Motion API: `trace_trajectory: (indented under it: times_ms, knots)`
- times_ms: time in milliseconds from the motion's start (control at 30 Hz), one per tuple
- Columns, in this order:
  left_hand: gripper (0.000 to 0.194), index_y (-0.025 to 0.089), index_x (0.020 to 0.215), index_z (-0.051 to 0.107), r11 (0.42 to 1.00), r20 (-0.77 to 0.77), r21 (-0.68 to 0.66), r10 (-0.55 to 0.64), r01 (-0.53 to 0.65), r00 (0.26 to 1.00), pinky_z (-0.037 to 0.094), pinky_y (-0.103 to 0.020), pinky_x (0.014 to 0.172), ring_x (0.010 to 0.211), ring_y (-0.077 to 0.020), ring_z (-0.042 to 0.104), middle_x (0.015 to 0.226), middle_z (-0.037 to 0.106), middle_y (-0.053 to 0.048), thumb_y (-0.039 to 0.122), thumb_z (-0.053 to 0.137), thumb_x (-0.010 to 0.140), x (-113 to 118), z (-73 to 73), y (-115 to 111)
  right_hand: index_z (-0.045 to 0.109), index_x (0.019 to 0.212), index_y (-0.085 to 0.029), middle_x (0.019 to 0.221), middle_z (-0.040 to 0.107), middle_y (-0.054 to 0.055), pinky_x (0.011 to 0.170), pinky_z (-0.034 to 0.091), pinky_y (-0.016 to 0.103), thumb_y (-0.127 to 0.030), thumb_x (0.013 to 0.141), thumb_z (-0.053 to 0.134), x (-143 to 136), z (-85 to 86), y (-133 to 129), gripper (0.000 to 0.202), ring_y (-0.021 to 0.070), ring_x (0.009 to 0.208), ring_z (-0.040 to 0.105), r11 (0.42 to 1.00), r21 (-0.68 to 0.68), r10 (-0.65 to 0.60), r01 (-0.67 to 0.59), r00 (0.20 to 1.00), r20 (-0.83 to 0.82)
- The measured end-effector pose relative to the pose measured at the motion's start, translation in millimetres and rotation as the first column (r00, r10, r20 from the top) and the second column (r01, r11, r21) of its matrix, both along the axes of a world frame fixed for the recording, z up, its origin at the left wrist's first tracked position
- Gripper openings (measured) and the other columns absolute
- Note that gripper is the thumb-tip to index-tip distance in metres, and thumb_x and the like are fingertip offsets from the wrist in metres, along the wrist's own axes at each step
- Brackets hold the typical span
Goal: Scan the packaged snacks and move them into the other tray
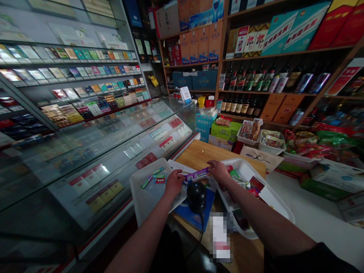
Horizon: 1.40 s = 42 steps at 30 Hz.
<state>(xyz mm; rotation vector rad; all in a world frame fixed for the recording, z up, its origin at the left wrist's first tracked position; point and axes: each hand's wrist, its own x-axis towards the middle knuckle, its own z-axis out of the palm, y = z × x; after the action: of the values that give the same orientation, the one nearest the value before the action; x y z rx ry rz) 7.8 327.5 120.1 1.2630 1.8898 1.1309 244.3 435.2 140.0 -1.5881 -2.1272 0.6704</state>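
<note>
Between my two hands stretches a long purple candy stick pack [197, 174], held level just beyond a black barcode scanner [196, 197]. My left hand [174, 182] pinches its left end, and my right hand [218, 170] grips the other end. Below my left wrist is a white tray [139, 204] with several small candy packs [153, 176] in it. A second white tray [280, 204], filled with assorted colourful packets [241, 182], lies under my right forearm. The scanner stands on a blue booklet [209, 203], its cable running down toward me.
Everything stands on a wooden table [227, 149]. To the left runs a glass display counter [167, 117] with boxes inside. Behind it are shelves of cigarette packs [93, 89]. Bottle shelves [253, 81] and bins of packaged snacks [271, 140] are at the right. A pixelated patch covers part of the foreground.
</note>
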Motion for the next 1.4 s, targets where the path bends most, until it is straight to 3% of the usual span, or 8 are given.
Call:
trace_trajectory:
  times_ms: [133,233,533,700,867,1100,1200,1400]
  knots:
    - [0.031,0.019,0.111,0.069,0.997,-0.035,-0.026,0.073,-0.074,0.997,0.046,-0.027,0.073,0.075,-0.0176,0.068,0.083,0.075,-0.003,0.016,0.067,0.080,-1,-8.7,3,0.072,0.122,-0.020,0.099,0.078,0.003,0.083,0.045,0.026,-0.013,0.082,0.064,2,-0.5,-1,0.041,0.0184,0.095,0.069,1.000,-0.014,-0.018,0.017,1.000,-0.020]
    - [0.033,0.020,0.112,0.069,0.999,0.015,0.019,0.046,-0.046,0.999,0.047,-0.029,0.076,0.076,-0.0186,0.069,0.084,0.076,-0.004,0.018,0.069,0.080,-1,-7.8,2,0.071,0.123,-0.019,0.098,0.078,0.003,0.082,0.046,0.026,-0.014,0.082,0.064,4,1.0,-2,0.042,0.0184,0.095,0.069,1.000,-0.021,-0.011,0.011,0.999,-0.032]
    - [0.030,0.019,0.109,0.069,0.997,0.054,0.075,-0.024,0.019,0.998,0.048,-0.030,0.078,0.077,-0.0190,0.070,0.083,0.076,-0.004,0.018,0.068,0.079,19,25.7,4,0.070,0.123,-0.016,0.099,0.077,0.004,0.081,0.045,0.026,-0.014,0.084,0.062,24,21.3,1,0.040,0.0178,0.091,0.068,1.000,0.019,-0.021,0.022,0.999,-0.044]
    - [0.033,0.017,0.115,0.067,0.996,-0.009,0.052,-0.075,0.075,0.997,0.048,-0.030,0.081,0.082,-0.0195,0.071,0.087,0.077,-0.005,0.017,0.064,0.082,41,39.7,11,0.071,0.123,-0.017,0.103,0.076,0.006,0.081,0.046,0.026,-0.013,0.085,0.059,47,37.5,1,0.040,0.0186,0.093,0.068,0.997,0.048,-0.064,0.064,0.998,-0.004]
    - [0.031,0.018,0.110,0.070,0.990,-0.061,0.084,-0.105,0.110,0.993,0.047,-0.032,0.087,0.089,-0.0214,0.070,0.088,0.077,-0.006,0.014,0.070,0.079,65,49.1,17,0.070,0.123,-0.018,0.109,0.076,0.006,0.086,0.045,0.026,-0.015,0.086,0.060,73,48.2,-1,0.039,0.0192,0.098,0.068,0.994,0.063,-0.089,0.087,0.996,0.027]
    - [0.031,0.020,0.111,0.070,0.981,-0.181,0.100,-0.145,0.165,0.973,0.044,-0.033,0.090,0.095,-0.0247,0.069,0.092,0.077,-0.006,0.014,0.068,0.080,109,55.8,22,0.071,0.122,-0.017,0.108,0.077,0.008,0.087,0.046,0.028,-0.015,0.086,0.058,113,41.7,4,0.039,0.0212,0.098,0.069,0.987,0.078,-0.143,0.137,0.987,0.075]
    - [0.033,0.022,0.110,0.071,0.981,-0.156,0.056,-0.175,0.185,0.972,0.045,-0.032,0.087,0.092,-0.0241,0.069,0.091,0.078,-0.006,0.012,0.068,0.078,126,56.9,25,0.073,0.120,-0.017,0.107,0.077,0.009,0.085,0.046,0.029,-0.014,0.085,0.058,128,38.5,5,0.038,0.0220,0.097,0.070,0.980,0.079,-0.187,0.180,0.978,0.097]
    - [0.033,0.022,0.109,0.071,0.973,-0.191,0.014,-0.224,0.231,0.956,0.045,-0.032,0.086,0.089,-0.0241,0.070,0.088,0.078,-0.006,0.011,0.066,0.078,159,47.3,30,0.073,0.120,-0.016,0.106,0.077,0.010,0.084,0.047,0.029,-0.014,0.083,0.059,157,31.2,6,0.040,0.0234,0.098,0.070,0.972,0.065,-0.232,0.225,0.964,0.131]
